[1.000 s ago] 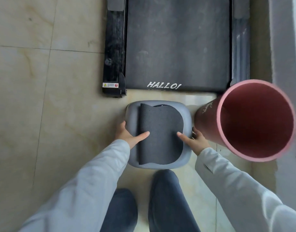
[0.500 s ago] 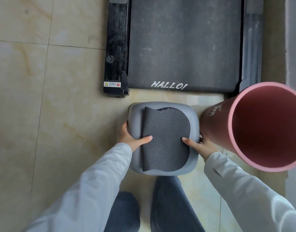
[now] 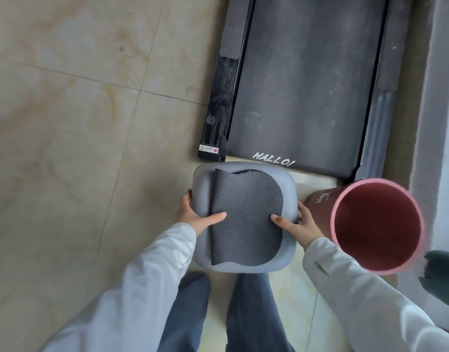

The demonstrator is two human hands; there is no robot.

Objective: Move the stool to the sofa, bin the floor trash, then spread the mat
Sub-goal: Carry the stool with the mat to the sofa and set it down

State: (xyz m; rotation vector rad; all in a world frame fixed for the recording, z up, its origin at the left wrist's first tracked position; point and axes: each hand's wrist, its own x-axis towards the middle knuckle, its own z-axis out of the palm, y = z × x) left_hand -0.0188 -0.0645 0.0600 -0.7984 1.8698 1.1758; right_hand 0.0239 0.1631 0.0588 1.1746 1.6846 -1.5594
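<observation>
**Both hands on the grey stool**

Seen from above, the grey stool (image 3: 243, 217) sat between the two hands, its seat topped by a black textured pad (image 3: 246, 219) whose left edge curled up. The left hand (image 3: 195, 217) gripped the stool's left rim, fingers wrapped under the edge and thumb pressed on the pad. The right hand (image 3: 298, 226) clasped the right rim the same way, thumb on the pad's right side. Whether the stool rested on the tiled floor (image 3: 78, 148) or was lifted off it could not be told. Just beyond the stool lay a black treadmill (image 3: 302, 85), its belt marked "HALLO!" near the closest end. A pink bin (image 3: 375, 227) stood just beside the right hand, open mouth facing the camera. Pale sleeves (image 3: 132, 288) and dark trouser legs (image 3: 248, 313) filled the lower edge
</observation>
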